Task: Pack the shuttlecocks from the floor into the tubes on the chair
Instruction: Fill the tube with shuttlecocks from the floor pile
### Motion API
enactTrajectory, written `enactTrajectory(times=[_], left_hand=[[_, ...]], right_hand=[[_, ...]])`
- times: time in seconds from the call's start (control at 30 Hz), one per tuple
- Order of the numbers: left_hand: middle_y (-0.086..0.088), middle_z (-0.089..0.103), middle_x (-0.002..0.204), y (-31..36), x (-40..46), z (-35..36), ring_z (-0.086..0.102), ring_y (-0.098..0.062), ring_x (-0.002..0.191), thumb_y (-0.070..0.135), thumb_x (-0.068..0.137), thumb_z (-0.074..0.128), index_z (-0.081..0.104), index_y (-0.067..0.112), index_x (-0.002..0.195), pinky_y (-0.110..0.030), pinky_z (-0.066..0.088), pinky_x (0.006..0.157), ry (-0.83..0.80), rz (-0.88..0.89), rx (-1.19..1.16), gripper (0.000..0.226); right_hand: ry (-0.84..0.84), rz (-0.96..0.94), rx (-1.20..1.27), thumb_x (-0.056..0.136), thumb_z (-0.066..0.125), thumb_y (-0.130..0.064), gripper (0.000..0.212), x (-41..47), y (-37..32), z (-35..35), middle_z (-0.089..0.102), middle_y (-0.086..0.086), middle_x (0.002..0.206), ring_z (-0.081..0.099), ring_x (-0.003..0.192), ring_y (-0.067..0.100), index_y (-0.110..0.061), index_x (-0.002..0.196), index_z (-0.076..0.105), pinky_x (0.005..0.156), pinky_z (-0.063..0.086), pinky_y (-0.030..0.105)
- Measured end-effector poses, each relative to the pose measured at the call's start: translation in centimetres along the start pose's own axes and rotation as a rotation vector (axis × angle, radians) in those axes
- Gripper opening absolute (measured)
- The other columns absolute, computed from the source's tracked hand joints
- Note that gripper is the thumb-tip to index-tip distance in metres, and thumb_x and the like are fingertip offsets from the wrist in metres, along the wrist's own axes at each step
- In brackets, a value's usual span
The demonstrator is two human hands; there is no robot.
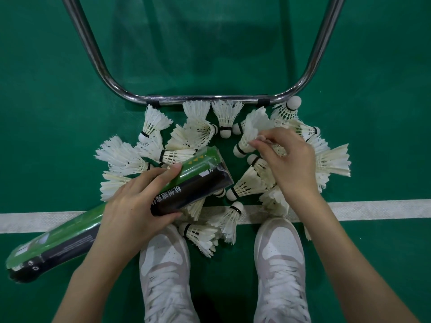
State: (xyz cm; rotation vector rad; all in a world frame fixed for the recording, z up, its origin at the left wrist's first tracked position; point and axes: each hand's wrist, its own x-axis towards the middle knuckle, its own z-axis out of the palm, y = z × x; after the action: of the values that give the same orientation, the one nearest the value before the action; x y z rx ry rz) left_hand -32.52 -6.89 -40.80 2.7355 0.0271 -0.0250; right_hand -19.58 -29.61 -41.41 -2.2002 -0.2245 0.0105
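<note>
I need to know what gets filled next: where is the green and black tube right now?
In the head view the tube lies slanted at lower left, gripped by the left hand, its open end among the shuttlecocks above the white line.

A: what's actually on the green floor (pixel 373 66)?
B: heap of white shuttlecocks (pixel 247 141) dead centre, chrome chair frame (pixel 205 100) at 12, white line (pixel 373 209) running 9 to 3.
</note>
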Motion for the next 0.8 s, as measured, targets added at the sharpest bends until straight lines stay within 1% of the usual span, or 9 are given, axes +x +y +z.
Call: enactTrajectory(times=[0.07, 0.13, 0.27, 0.33, 0.43, 0.53, 0.63, 0.73, 0.8], left_hand=[[-0.002, 0.060, 0.120, 0.3, 0.1, -0.2, 0.062, -0.027, 0.099, 0.031, 0.050, 0.089, 0.048, 0.028, 0.132, -0.038, 0.052, 0.067, 0.004, 0.003, 0.007, 0.092], [-0.003, 0.060, 0.119, 0.7, 0.3, -0.4, 0.062, -0.028, 0.098, 0.032, 0.050, 0.089, 0.048, 0.028, 0.132, -0.039, 0.052, 0.067, 0.010, 0.010, 0.010, 0.092], [-0.004, 0.060, 0.120, 1.1, 0.6, -0.4, 0.062, -0.029, 0.099, 0.033, 0.052, 0.088, 0.044, 0.030, 0.134, -0.040, 0.051, 0.073, 0.000, 0.035, 0.010, 0.093], [-0.004, 0.060, 0.121, 1.2, 0.6, -0.4, 0.061, -0.028, 0.100, 0.033, 0.053, 0.088, 0.043, 0.031, 0.133, -0.039, 0.051, 0.074, -0.002, 0.026, -0.002, 0.092], [-0.004, 0.060, 0.121, 1.1, 0.5, -0.5, 0.061, -0.028, 0.101, 0.034, 0.054, 0.087, 0.044, 0.029, 0.133, -0.038, 0.051, 0.072, 0.004, 0.014, -0.011, 0.090], [-0.002, 0.059, 0.121, 1.0, 0.4, -0.6, 0.061, -0.027, 0.100, 0.035, 0.054, 0.086, 0.043, 0.031, 0.133, -0.038, 0.051, 0.070, 0.008, 0.001, -0.024, 0.090], [-0.002, 0.059, 0.121, 1.0, 0.5, -0.8, 0.061, -0.027, 0.101, 0.034, 0.053, 0.086, 0.042, 0.030, 0.133, -0.038, 0.051, 0.072, 0.014, 0.001, -0.028, 0.091], [-0.003, 0.059, 0.121, 0.9, 0.5, -0.7, 0.060, -0.026, 0.102, 0.033, 0.053, 0.086, 0.043, 0.030, 0.134, -0.038, 0.050, 0.074, 0.010, 0.015, -0.024, 0.092], [-0.002, 0.058, 0.122, 1.0, 0.5, -0.6, 0.057, -0.022, 0.105, 0.033, 0.054, 0.086, 0.042, 0.032, 0.135, -0.037, 0.050, 0.077, 0.000, 0.016, -0.032, 0.092]], right_hand=[[-0.006, 0.081, 0.182, 0.081, 0.070, -0.022, 0.007, -0.7, -1.0, -0.7, 0.063, -0.014, 0.073, 0.059, 0.076, 0.007, -0.024, 0.077, 0.064, 0.075, 0.050, 0.031], [-0.037, 0.189, 0.359, 0.081, 0.070, -0.019, 0.013, -1.6, -1.9, -0.7, 0.063, -0.017, 0.069, 0.058, 0.072, 0.001, -0.027, 0.075, 0.062, 0.072, 0.048, 0.021], [-0.187, 0.218, 0.388, 0.086, 0.060, -0.030, 0.007, -3.3, -3.0, 0.4, 0.065, -0.014, 0.076, 0.060, 0.079, 0.004, -0.030, 0.080, 0.063, 0.076, 0.046, 0.019], [-0.220, 0.192, 0.411, 0.090, 0.050, -0.035, 0.014, -4.1, -3.5, 1.0, 0.061, -0.022, 0.072, 0.055, 0.072, -0.004, -0.031, 0.081, 0.060, 0.068, 0.040, 0.011], [-0.208, 0.134, 0.408, 0.093, 0.045, -0.038, 0.016, -4.9, -3.8, 1.6, 0.056, -0.023, 0.069, 0.051, 0.068, -0.003, -0.034, 0.082, 0.056, 0.063, 0.035, 0.009], [-0.210, 0.070, 0.339, 0.082, 0.059, -0.044, 0.012, -5.0, -3.9, 2.0, 0.055, -0.015, 0.080, 0.052, 0.080, -0.001, -0.033, 0.086, 0.055, 0.071, 0.036, 0.008], [-0.229, 0.116, 0.318, 0.070, 0.077, -0.031, 0.032, -4.9, -3.9, 2.1, 0.059, -0.013, 0.089, 0.053, 0.088, -0.001, -0.039, 0.092, 0.054, 0.078, 0.038, 0.007], [-0.219, 0.267, 0.416, 0.063, 0.083, -0.020, 0.050, -4.6, -3.7, 2.0, 0.061, -0.013, 0.077, 0.059, 0.082, 0.001, -0.052, 0.089, 0.055, 0.082, 0.047, 0.022], [-0.233, 0.276, 0.415, 0.062, 0.082, -0.017, 0.051, -4.4, -3.7, 1.8, 0.060, -0.016, 0.070, 0.060, 0.077, -0.001, -0.051, 0.088, 0.054, 0.080, 0.046, 0.018]])
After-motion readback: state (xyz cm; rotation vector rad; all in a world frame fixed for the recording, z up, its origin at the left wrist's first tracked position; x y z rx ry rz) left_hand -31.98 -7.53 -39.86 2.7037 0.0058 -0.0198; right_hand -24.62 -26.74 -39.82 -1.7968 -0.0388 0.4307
